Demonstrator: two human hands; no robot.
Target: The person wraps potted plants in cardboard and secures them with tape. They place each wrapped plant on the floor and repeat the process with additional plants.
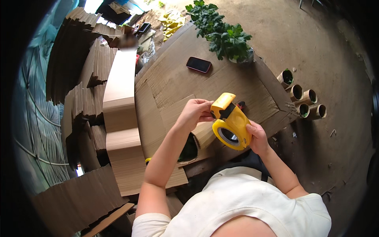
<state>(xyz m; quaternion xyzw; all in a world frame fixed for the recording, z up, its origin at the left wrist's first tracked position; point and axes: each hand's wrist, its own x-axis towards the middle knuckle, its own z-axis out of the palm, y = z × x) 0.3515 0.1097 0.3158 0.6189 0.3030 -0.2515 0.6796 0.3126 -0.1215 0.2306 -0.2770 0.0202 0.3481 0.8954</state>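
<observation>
My right hand (257, 136) is wrapped round the body of a yellow tape dispenser (239, 122), which I hold up over the table's near side. The dispenser is tilted, with its round roll opening toward me. At its upper end, my left hand (196, 113) has thumb and fingers pinched together against the black and yellow head. Whatever lies between those fingertips is too small to make out. Below my left wrist a rolled cardboard tube (205, 138) lies on the table, dark green showing in its open end; my forearm partly hides it.
A dark phone (198, 64) and leafy green stems in a wrap (241, 56) lie on the cardboard-covered table (169, 93). Flat cardboard stacks (124, 166) fill the left side. Several cardboard tubes (308, 96), some with green inside, are on the floor at right.
</observation>
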